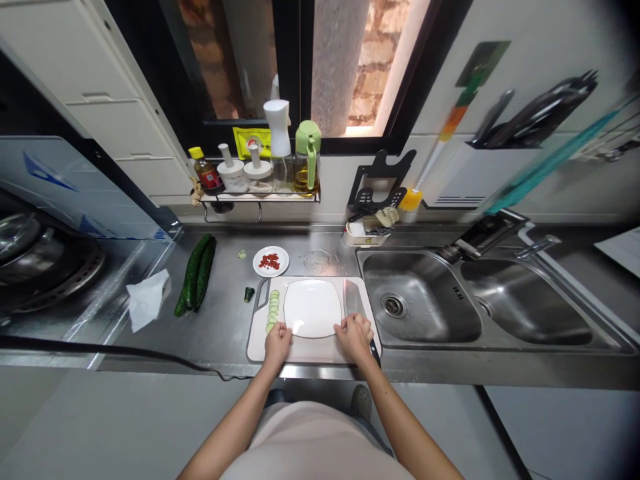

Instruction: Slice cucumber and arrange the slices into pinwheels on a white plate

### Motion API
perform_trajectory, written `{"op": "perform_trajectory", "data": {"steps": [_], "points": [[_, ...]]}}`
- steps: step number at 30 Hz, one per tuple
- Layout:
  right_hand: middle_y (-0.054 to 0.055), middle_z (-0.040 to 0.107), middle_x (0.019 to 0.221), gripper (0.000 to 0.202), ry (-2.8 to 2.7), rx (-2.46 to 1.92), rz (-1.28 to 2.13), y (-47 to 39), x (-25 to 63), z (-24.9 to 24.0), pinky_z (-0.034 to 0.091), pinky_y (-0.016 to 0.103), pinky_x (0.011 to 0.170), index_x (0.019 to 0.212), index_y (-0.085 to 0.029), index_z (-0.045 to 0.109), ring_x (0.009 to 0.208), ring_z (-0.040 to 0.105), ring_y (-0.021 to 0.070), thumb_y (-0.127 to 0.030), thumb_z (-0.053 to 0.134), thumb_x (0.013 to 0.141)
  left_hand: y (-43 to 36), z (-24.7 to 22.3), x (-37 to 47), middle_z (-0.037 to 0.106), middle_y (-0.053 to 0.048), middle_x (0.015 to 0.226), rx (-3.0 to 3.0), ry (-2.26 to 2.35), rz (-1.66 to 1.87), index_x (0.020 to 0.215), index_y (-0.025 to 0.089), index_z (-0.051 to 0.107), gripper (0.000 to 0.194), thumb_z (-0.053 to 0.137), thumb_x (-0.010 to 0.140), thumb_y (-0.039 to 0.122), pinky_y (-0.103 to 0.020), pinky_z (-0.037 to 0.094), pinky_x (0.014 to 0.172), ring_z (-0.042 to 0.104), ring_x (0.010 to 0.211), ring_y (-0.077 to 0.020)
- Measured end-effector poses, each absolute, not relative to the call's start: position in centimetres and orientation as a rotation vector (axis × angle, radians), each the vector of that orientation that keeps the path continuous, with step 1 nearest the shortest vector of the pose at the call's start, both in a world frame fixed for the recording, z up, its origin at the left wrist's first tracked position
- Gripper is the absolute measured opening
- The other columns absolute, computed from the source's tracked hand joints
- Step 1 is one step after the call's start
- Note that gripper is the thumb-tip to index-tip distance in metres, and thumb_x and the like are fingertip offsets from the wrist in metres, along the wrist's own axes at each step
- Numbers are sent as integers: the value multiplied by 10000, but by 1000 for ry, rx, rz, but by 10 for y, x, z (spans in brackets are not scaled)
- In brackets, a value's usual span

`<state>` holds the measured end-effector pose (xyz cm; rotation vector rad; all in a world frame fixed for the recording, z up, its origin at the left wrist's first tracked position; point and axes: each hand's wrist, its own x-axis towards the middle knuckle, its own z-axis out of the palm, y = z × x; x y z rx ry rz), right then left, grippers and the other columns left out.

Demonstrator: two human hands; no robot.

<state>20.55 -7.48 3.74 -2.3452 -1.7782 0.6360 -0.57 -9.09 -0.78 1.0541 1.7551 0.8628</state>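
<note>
A white square plate [313, 307] lies on a white cutting board [260, 343] at the counter's front edge. My left hand [278, 338] touches the plate's near left corner, fingers curled. My right hand [355, 333] rests at the plate's near right corner, over the handle end of a cleaver [352, 297] lying along the board's right side. A row of cucumber slices [273, 309] sits on the board just left of the plate. Whether either hand grips the plate is unclear.
Two whole cucumbers [196, 273] and a crumpled tissue [147, 299] lie to the left. A small plate of chopped red chili [271, 261] stands behind the board. A double sink [425, 303] is at right, a stove [40, 267] far left, a condiment rack [260, 175] behind.
</note>
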Motion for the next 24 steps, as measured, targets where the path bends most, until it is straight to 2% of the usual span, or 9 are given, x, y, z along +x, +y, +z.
{"op": "perform_trajectory", "data": {"steps": [16,24], "points": [[106,540,1045,261,-1863,-2410,529,-79,204,40,277,389,871,834,-191,658,1044,425,279,-407,512,846,-94,-13,-6,481,68,464,1057,1810,803,745,206,512,131,514,773,334,-205,326,489,465,446,-109],[113,560,1033,287,-1918,-2444,501,-78,202,48,270,392,868,817,-184,672,1032,434,279,-416,506,848,-95,-9,-8,479,64,482,1090,1856,724,789,191,569,184,533,788,371,-209,308,497,459,457,-108]]}}
